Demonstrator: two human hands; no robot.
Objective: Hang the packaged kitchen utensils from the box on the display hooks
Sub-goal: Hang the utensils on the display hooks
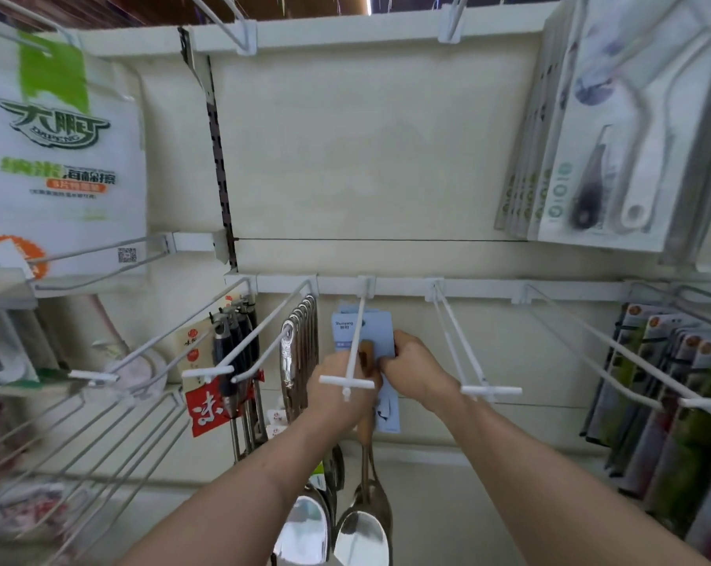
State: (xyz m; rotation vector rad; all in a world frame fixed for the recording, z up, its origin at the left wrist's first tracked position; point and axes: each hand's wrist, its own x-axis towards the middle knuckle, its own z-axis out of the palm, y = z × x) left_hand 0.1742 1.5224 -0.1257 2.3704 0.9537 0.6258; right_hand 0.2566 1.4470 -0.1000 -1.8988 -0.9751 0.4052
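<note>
I see both hands on the pack [371, 335], whose blue card sits on the middle hook [354, 345], close to the back rail. My left hand [337, 392] curls round its wooden handle; my right hand [412, 370] pinches the card's edge. Ladles [305, 345] hang just left.

Pale blue backing card [378, 332], white hook [345, 382], red tag [204, 410] w/ white lettering, cream back panel [366, 157], silver spoons [362, 537].
</note>
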